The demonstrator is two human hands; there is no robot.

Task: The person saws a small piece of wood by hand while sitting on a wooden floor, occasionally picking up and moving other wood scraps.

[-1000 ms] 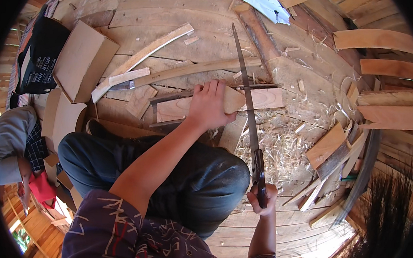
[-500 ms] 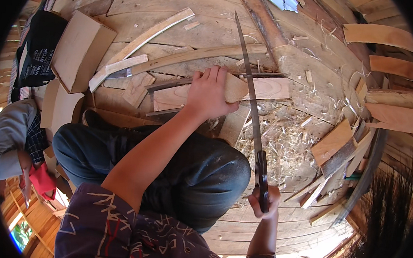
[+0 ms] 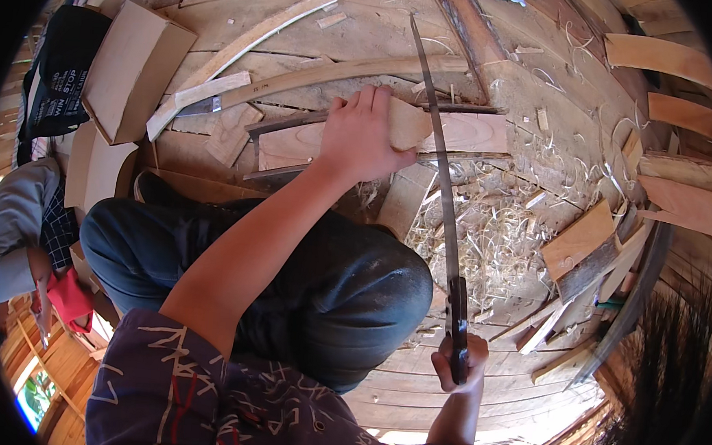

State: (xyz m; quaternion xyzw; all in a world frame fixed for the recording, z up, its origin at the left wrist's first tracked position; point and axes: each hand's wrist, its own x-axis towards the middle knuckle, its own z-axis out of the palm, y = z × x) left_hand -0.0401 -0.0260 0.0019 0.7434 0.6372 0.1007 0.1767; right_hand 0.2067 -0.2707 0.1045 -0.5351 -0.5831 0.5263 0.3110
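Note:
My right hand is wrapped around the dark handle of a handsaw. Its long, narrow blade points away from me and crosses the right end of a small light-brown wooden block. Over that block's left part lies my left hand, with the fingers on the far side and the thumb along the near edge. Beneath the block rests a pale wooden board, flanked by dark-edged strips. How deep the blade sits in the wood cannot be made out.
Curly wood shavings cover the planks right of my knee. Long curved strips lie beyond my hands. Offcuts are piled at right. At left are a cardboard box, a black bag and another person.
My right hand has drawn the saw slightly back toward me, with the blade still across the block. My left hand keeps its hold. The whole view has shifted a little.

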